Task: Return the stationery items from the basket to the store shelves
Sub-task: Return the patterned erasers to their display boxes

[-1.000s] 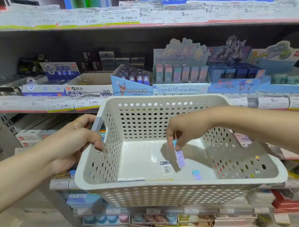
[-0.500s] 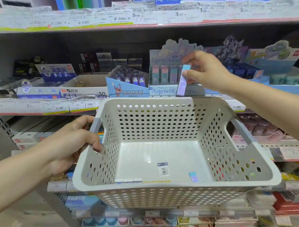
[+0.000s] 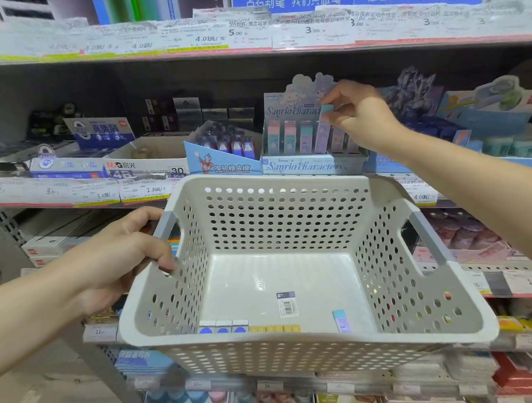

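eraser, tall pastel purple-and-teal pack, sits upright at the sanrio display box on the middle shelf, its lower end among the row of like packs, its top pinched between thumb and fingertips of the right hand. whether the base is fully seated in its slot cannot be told; the box front hides it. left hand is clenched around the grey left handle of the white perforated basket, holding it in the air in front of the shelf edge, tilted toward the person. inside, along the near wall: a small blue-purple eraser lying flat, a barcoded item flat on the floor, a row of three white-and-blue packs, a yellow strip beside them. risks, as judged: the held pack is tall and narrow, so letting go before it is seated could tip it forward out of the box or knock the neighbouring packs askew. the right forearm crosses above the basket's far rim; a careless withdrawal could catch the box's cardboard header and drag it. the basket hangs from one handle only, so a slackened grip would tilt it further and slide the loose items. the remaining pieces are small and flat, easy to overlook.
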Tool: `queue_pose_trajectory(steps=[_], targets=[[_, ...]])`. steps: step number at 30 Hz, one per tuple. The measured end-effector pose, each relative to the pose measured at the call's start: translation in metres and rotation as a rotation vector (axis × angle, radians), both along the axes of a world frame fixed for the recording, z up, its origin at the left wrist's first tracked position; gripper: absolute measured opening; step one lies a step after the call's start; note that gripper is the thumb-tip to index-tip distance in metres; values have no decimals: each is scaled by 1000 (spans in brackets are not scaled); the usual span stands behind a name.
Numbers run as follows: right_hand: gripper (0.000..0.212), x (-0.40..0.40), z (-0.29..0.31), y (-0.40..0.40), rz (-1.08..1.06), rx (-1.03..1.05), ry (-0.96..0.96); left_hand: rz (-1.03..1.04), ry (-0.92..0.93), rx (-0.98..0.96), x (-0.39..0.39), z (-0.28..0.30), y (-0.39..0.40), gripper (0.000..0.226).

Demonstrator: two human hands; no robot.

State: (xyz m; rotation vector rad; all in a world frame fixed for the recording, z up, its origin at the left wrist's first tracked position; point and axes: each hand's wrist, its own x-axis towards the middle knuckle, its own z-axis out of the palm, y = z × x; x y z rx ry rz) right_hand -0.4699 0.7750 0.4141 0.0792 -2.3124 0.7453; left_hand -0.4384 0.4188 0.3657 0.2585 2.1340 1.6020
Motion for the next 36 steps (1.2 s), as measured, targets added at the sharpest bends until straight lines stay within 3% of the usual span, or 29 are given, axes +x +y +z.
queue_pose_trajectory(steps=[9,13,21,29,36], targets=[[19,5,-3,10,-5,-8,23,-5,-22,1,3,2,4,58],[20,6,-3,11,-9,12,17,10,-34,-14,1,0,5,46],[19,9,-7,1,-4,165,-53,15,-38,-11,0,1,7,58],[56,23,-7,-6,-25,175,-120,31,-23,-13,-1,-2,7,54],[65,32,-3,-9,-88,213,-168,15,-23,-3,0,-3,4,57]])
